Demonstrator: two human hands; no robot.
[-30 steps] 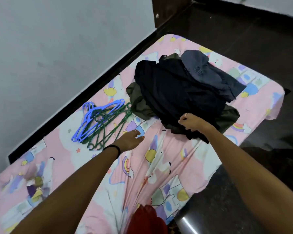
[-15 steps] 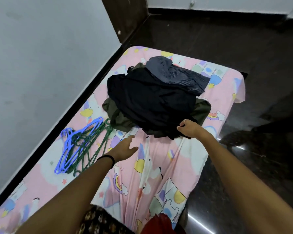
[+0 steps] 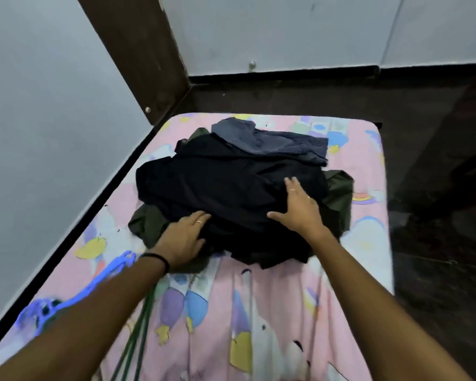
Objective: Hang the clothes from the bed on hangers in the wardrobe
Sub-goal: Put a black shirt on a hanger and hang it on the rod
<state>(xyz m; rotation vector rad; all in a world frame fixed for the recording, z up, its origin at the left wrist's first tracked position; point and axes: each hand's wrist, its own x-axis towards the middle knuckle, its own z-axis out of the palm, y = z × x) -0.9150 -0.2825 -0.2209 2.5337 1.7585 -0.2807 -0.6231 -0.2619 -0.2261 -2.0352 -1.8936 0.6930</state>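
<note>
Clothes pile (image 3: 231, 193) sits mid-bed on pink cartoon sheet (image 3: 272, 312), black garment on top, olive one (image 3: 149, 224) beneath, striped grey-blue shirt (image 3: 272, 141) at pile's far edge. Both hands rest flat on pile w/ fingers spread, gripping nothing: left hand (image 3: 184, 237) at its near-left edge, right hand (image 3: 300, 207) on black fabric. Blue hangers (image 3: 116, 266) & green hangers (image 3: 138, 334) lie near-left of pile, partly hidden by left forearm.

Heap of clothes on pink cartoon-print bed (image 3: 286, 312): black garment (image 3: 226, 185) on top, olive-green garment (image 3: 149, 224) underneath, grey striped shirt (image 3: 272, 143) at far end. Blue plastic hangers (image 3: 116, 266) and green hangers (image 3: 140, 334) lie left of heap.
</note>
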